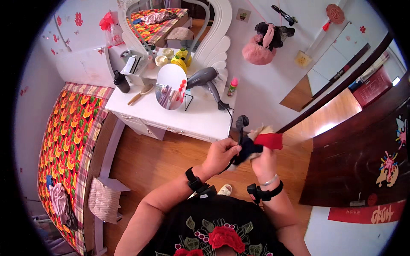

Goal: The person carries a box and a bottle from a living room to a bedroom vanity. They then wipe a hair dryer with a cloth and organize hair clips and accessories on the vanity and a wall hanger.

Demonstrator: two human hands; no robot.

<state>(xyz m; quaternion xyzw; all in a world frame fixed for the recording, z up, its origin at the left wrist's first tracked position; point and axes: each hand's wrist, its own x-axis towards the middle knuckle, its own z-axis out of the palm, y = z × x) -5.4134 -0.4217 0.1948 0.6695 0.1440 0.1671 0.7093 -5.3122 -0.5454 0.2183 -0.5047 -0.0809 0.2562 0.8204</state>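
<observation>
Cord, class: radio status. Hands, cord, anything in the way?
Left hand: pinching cord near plug. Right hand: gripping cloth. Possibly in the way: cloth bunched beside cord.

Looks like soft, matt cloth in the red and navy bundle [270, 141]; like smooth black plastic in the corded plug [242, 121], and matt grey plastic in the hair dryer [202, 77]. Shines as metal in the bracelet [270, 181]. Seems smooth and lightly glossy across the white worktop [205, 118]; polished and wood-like over the floor [141, 158] and dark door [341, 170]. Appears fluffy in the pink pompom [257, 53], woven in the bed cover [70, 128].
</observation>
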